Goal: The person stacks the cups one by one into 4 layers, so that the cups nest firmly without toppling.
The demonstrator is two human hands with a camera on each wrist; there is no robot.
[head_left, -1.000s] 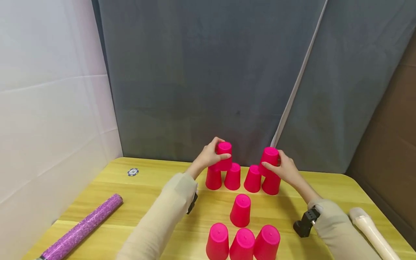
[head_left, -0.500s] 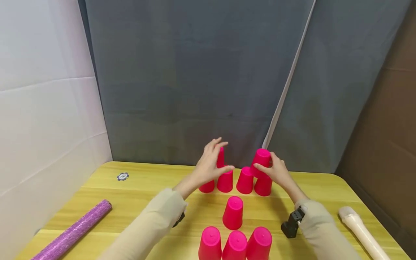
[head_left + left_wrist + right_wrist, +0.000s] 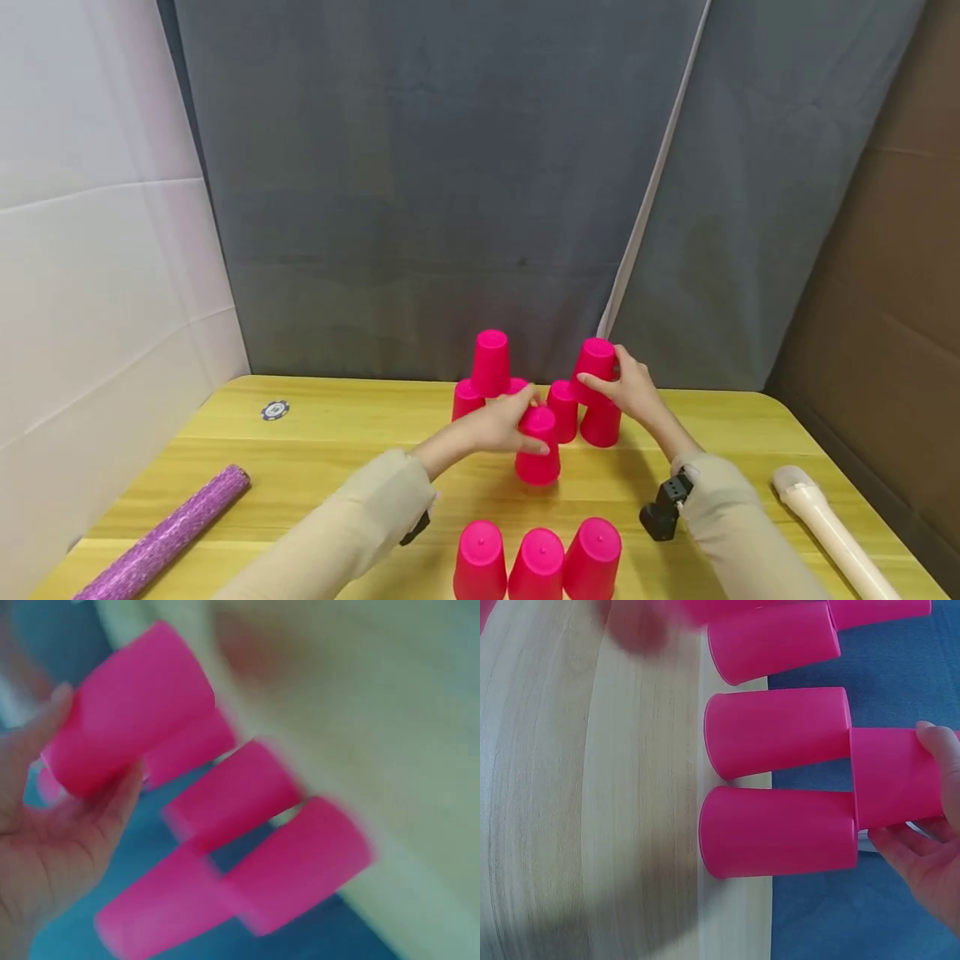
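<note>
Your left hand [image 3: 504, 425] reaches forward over the yellow table [image 3: 315, 467], forearm angled to the right, its fingers and thumb curled round the upper part of a single upside-down pink cup [image 3: 537, 447]. That cup stands alone on the table, just in front of the far row of pink cups [image 3: 525, 400]. Your right hand [image 3: 630, 392] is raised at the right end of that row, wrist bent back, its fingers and thumb pinching the sides of a top cup [image 3: 594, 367] resting on two row cups. Another stacked cup [image 3: 491, 362] sits untouched at the row's left end. Three more cups [image 3: 537, 560] stand nearest you.
</note>
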